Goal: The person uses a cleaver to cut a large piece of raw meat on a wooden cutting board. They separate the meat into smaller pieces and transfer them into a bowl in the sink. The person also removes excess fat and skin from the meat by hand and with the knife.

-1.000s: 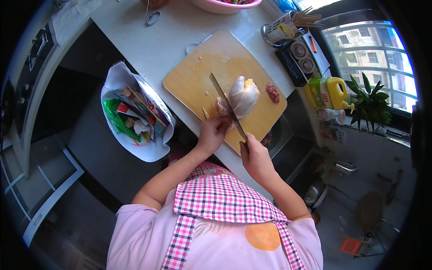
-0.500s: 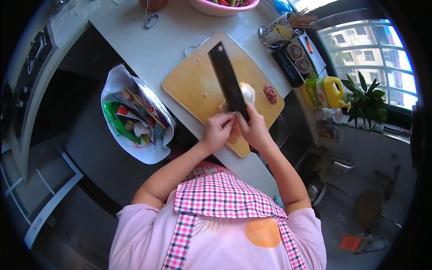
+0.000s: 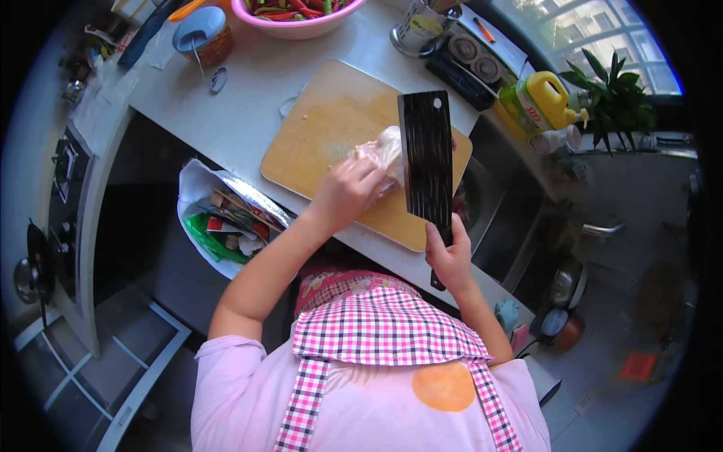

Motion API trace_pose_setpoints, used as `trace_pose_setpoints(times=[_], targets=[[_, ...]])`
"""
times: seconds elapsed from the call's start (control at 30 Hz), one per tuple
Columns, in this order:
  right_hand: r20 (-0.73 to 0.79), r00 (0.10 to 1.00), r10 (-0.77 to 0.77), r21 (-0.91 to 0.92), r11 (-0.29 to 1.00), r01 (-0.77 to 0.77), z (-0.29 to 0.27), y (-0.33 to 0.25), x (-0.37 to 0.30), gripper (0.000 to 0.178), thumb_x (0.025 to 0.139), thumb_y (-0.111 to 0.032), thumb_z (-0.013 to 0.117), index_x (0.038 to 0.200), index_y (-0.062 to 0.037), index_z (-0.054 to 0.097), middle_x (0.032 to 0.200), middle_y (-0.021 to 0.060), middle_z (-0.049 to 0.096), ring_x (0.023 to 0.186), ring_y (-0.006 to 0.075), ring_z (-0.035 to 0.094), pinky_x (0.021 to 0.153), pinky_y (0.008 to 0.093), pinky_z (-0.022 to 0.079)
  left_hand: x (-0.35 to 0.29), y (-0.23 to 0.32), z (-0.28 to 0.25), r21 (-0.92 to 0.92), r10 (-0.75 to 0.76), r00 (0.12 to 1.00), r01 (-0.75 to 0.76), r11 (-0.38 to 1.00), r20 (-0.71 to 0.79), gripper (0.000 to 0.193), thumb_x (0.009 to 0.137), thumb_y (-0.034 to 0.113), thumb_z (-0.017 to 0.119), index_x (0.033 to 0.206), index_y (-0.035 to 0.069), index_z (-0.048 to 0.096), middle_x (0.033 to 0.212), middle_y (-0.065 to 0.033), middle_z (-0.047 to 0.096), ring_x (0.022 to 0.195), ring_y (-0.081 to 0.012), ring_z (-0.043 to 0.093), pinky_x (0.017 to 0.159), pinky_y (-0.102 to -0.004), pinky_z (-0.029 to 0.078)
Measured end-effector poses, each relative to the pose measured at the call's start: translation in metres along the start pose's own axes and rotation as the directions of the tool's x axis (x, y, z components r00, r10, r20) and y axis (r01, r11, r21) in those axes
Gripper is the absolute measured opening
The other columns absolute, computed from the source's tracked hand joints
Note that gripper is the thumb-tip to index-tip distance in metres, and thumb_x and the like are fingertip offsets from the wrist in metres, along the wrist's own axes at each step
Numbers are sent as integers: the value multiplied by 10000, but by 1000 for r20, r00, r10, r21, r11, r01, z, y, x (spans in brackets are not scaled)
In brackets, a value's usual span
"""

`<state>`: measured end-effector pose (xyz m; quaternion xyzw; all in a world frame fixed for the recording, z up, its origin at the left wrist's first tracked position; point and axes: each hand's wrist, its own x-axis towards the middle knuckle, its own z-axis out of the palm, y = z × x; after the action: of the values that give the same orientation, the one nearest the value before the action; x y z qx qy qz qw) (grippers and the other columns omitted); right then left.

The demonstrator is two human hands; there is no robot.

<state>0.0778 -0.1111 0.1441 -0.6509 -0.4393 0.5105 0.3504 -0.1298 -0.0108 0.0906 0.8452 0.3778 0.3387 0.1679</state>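
Note:
My right hand (image 3: 451, 256) grips the handle of a black cleaver (image 3: 427, 154). Its broad blade stands with the flat side showing, over the right part of the wooden cutting board (image 3: 312, 124). A pale piece of raw chicken (image 3: 385, 154) with a whitish rounded end lies on the board, left of the blade. My left hand (image 3: 346, 192) is closed over the near side of that chicken, its fingertips partly hidden. The dark red meat at the board's right is almost wholly covered by the blade.
A lined waste bag (image 3: 197, 226) hangs open below the counter's left edge. Beyond the board stand a pink bowl (image 3: 301, 29) of peppers and a blue-lidded jar (image 3: 199, 34). At right are a sink (image 3: 489, 196), a yellow jug (image 3: 546, 98) and a chopstick holder (image 3: 416, 32).
The cleaver has swung right, away from the chicken, in my right hand and shows its flat side. My left hand has parted from the right and lies on the chicken. The view has shifted.

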Motion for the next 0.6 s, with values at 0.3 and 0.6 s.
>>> trace_pose_setpoints(times=[0.3, 0.6], targets=[[217, 964, -156, -325, 919, 222, 11, -20, -7, 221, 888, -106, 581, 1067, 11, 523, 718, 180, 572, 603, 302, 582, 565, 357, 454, -75, 23, 42, -850, -821, 529, 515, 108, 216, 160, 905, 89, 592, 958, -61, 570, 716, -14, 587, 598, -37, 550, 510, -202, 431], [313, 949, 28, -628, 756, 185, 25, -43, -17, 211, 908, -135, 533, 1054, 0, 460, 793, 271, 600, 742, 459, 589, 638, 500, 465, -78, 26, 46, -629, -794, 590, 676, 385, 148, 153, 855, 47, 609, 972, -44, 643, 746, -45, 631, 667, -52, 548, 590, -203, 445]])
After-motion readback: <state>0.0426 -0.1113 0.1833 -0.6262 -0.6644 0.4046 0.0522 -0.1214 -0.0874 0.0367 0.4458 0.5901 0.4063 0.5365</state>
